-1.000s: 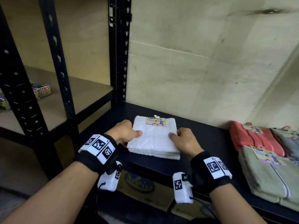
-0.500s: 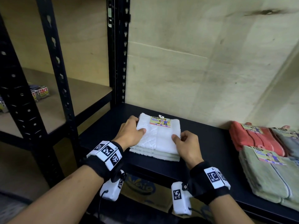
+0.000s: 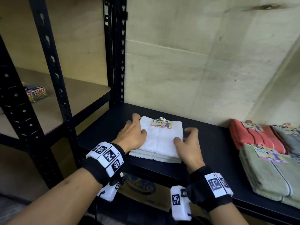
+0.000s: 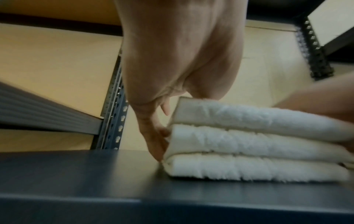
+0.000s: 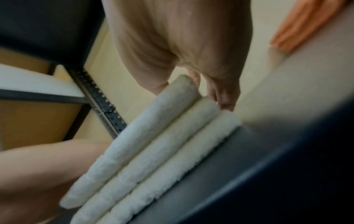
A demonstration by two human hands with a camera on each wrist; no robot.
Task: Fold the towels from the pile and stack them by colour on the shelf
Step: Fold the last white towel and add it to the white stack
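A stack of three folded white towels [image 3: 159, 140] lies on the black shelf [image 3: 211, 143], with a paper label [image 3: 161, 124] at its far edge. My left hand [image 3: 132, 132] lies along the stack's left side, straight fingers [image 4: 155, 145] pressed against the towel edges and reaching down to the shelf board. My right hand [image 3: 188, 140] is at the right side with its fingers spread; the thumb rests on the top towel and the fingers [image 5: 224, 97] touch the stack's side. From both wrist views the white stack [image 4: 249, 144] [image 5: 153, 144] shows as three even layers.
Folded coral towels [image 3: 253, 137], a green towel [image 3: 267, 172] and a grey towel [image 3: 289, 135] lie at the shelf's right. A black upright post [image 3: 116, 51] stands behind the stack's left. Small boxes [image 3: 36, 93] sit on the neighbouring wooden shelf. A cardboard box [image 3: 139, 187] is below.
Both hands slid the white stack farther back on the shelf. Their pinch on its edges has loosened, and the right hand's fingers have spread.
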